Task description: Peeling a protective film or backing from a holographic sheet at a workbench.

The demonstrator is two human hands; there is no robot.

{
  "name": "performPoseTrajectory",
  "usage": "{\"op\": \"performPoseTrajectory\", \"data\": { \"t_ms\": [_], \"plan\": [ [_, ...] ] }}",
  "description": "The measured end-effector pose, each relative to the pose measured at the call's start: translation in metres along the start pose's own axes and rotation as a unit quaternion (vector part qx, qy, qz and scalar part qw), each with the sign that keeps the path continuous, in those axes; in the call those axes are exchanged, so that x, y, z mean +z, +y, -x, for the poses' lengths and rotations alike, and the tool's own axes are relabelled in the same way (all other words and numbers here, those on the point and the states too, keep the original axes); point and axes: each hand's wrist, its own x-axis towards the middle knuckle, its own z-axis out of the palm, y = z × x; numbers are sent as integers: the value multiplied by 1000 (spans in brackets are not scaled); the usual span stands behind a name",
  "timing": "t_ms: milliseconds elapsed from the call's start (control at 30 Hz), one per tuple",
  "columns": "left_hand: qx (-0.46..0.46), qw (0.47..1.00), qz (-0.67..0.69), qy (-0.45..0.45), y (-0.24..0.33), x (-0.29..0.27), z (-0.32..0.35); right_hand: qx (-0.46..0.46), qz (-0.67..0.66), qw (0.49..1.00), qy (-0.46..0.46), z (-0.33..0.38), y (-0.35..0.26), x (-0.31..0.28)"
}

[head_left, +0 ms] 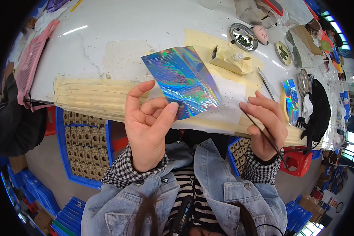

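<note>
Our left hand (147, 124) is raised, palm toward us, thumb and index pinched; our right hand (265, 124) is curled closed.

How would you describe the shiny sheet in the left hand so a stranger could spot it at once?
Start at the white table with tan tape along its near edge. Just above that edge, the left hand pinches a corner of a holographic sheet. It is the big flat rainbow-blue rectangle, unlike the smaller curled holographic strip at the right.

Foil sheet (183, 80) pinched in my left hand (147, 126) above desk (118, 39) edge, my right hand (265, 124) to its right holding tweezers (263, 131), tape dispenser (228, 59) behind sheet, round tin (243, 36) farther back, crate of parts (84, 143) below desk at left.
</note>
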Motion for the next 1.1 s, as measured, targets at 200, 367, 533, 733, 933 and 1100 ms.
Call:
{"op": "performPoseTrajectory", "data": {
  "t_ms": [200, 367, 533, 733, 933, 1100],
  "plan": [
    [-4, 999, 34, -30, -1, -2, 0, -111, -29, 993, -37, -26, -28, 29],
    [-2, 998, 41, -46, -3, -6, -3, -162, 15, 985, -62, -38, -31, 41],
    [15, 996, 57, -70, -6, -10, -2, -186, 32, 979, -78, -40, -31, 44],
    [-5, 998, 44, -53, -2, -8, -1, -182, 42, 978, -88, -40, -32, 44],
    [-13, 998, 34, -48, 0, -8, 0, -175, 39, 979, -92, -39, -32, 43],
    [-4, 998, 38, -41, -1, -5, 0, -161, 24, 983, -90, -39, -31, 44]
  ]
}}
